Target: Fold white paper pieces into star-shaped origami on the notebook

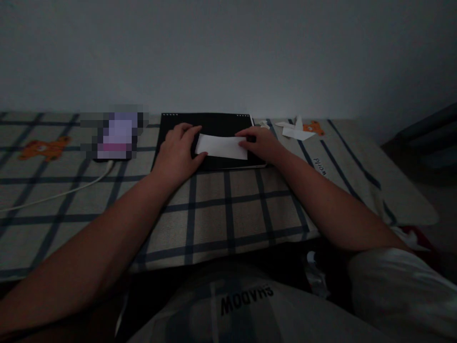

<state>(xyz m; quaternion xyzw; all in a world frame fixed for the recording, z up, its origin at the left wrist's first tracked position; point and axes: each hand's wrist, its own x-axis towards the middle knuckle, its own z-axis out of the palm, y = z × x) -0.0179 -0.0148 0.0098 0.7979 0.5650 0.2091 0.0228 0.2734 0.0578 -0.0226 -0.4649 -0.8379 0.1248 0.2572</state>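
Observation:
A white strip of paper (222,146) lies across a black pad or notebook (214,123) with small slots along its far edge. My left hand (178,148) rests on the pad at the paper's left end, fingers stretched out and apart, the thumb tip touching the paper's near left corner. At the other end, my right hand (262,143) is closed, its thumb and forefinger pinching the right edge of the paper. The underside of the paper is hidden.
A phone (117,136), blurred out, stands to the left with a white cable (76,189) plugged in. A folded white paper piece (298,131) lies on the right. The checked tablecloth (210,214) meets a grey wall (214,57) behind.

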